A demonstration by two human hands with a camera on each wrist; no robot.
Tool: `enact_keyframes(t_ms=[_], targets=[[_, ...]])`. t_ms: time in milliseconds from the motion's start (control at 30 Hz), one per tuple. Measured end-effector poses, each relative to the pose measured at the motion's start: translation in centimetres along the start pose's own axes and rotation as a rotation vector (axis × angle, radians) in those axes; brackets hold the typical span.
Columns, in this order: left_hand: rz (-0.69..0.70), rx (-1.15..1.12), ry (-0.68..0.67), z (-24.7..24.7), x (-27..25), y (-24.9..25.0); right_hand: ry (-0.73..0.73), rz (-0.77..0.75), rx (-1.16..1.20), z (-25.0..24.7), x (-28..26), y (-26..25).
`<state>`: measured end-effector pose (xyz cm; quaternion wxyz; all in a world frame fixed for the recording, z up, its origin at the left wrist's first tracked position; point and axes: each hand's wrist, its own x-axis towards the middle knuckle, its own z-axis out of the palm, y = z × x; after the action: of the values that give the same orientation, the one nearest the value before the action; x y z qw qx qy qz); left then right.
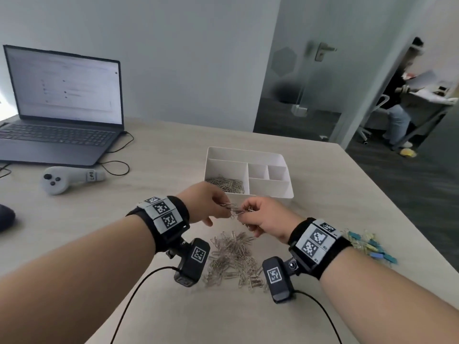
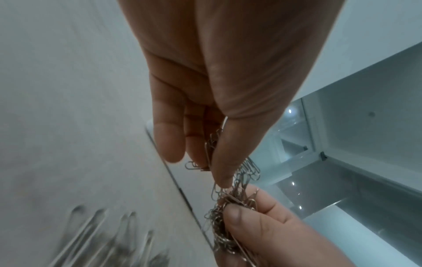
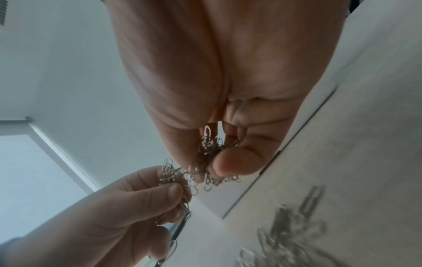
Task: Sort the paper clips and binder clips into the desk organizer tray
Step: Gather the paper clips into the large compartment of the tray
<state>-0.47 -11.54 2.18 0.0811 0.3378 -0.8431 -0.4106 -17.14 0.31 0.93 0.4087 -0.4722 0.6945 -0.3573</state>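
— Clips, where are they?
— One tangled bunch of paper clips [image 1: 237,211] hangs between both hands, above the desk [image 1: 161,155] just before the tray [image 1: 270,193]. More fill the tray's big left compartment [image 1: 227,184]; a loose pile [image 1: 233,259] lies on the desk under the wrists.
— Hands?
— Left hand [image 1: 202,203] pinches one end of the bunch, right hand [image 1: 264,217] curls round the other.
— Binder clips?
— Coloured heap [image 1: 370,245] by the right wrist. Laptop [image 1: 62,108] and controller [image 1: 67,178] sit far left
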Motion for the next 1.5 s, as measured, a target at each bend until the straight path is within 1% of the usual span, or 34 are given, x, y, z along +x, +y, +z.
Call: enact_keyframes(t_ms=[167, 267, 400, 467, 633, 767, 967, 1033, 1100, 1167, 1233, 1300, 1333, 1400, 1433, 1467, 1500], targets=[[0.019, -0.13, 0.131, -2.4, 2.2, 0.5, 0.023, 0.0, 0.091, -1.1, 2.7, -2.2], [0.006, -0.157, 0.176, -3.5, 3.6, 0.3, 0.045, -0.005, 0.129, -1.6, 4.5, -3.6], [-0.012, -0.167, 0.261, -4.4, 5.2, 0.4, 0.088, -0.009, 0.094, -1.9, 7.2, -5.0], [-0.025, -0.139, 0.296, -4.4, 5.8, 0.4, 0.117, 0.001, 0.053, -1.8, 8.3, -5.3], [-0.04, 0.034, 0.324, -3.6, 7.0, 0.1, 0.191, 0.041, -0.089, -1.0, 9.8, -5.0], [-0.051, 0.092, 0.354, -3.2, 7.3, -0.2, 0.184, 0.003, -0.111, -0.4, 10.0, -4.5], [-0.016, 0.16, 0.358, -2.8, 6.2, 0.1, 0.188, -0.04, -0.088, -0.3, 9.1, -3.8], [0.02, 0.179, 0.339, -2.4, 5.3, 0.1, 0.198, -0.06, -0.107, -0.5, 8.4, -3.5], [0.049, 0.197, 0.275, -1.8, 4.0, 0.2, 0.241, -0.104, -0.15, -0.8, 7.1, -3.4], [0.075, 0.25, 0.224, -1.1, 2.8, 0.3, 0.295, -0.161, -0.26, -1.0, 5.4, -3.3], [0.075, 0.266, 0.226, -0.5, 1.7, 0.3, 0.275, -0.189, -0.41, -1.1, 3.5, -3.1], [0.09, 0.295, 0.226, 0.0, 0.7, 0.3, 0.156, -0.159, -0.549, -1.0, 2.0, -2.6], [0.084, 0.328, 0.182, 0.4, 0.1, 0.4, 0.072, -0.129, -0.631, -0.8, 1.5, -2.2], [0.062, 0.409, 0.025, 1.4, -0.7, 0.6, -0.093, -0.076, -0.794, -0.3, 1.0, -1.4], [0.049, 0.455, -0.069, 2.0, -1.1, 0.6, -0.152, -0.068, -0.855, 0.0, 0.7, -1.1], [0.028, 0.512, -0.163, 2.6, -1.3, 0.6, -0.19, -0.068, -0.899, 0.3, 0.4, -0.8], [0.03, 0.563, -0.229, 3.3, -1.4, 0.4, -0.212, -0.068, -0.928, 0.4, 0.1, -0.6]])
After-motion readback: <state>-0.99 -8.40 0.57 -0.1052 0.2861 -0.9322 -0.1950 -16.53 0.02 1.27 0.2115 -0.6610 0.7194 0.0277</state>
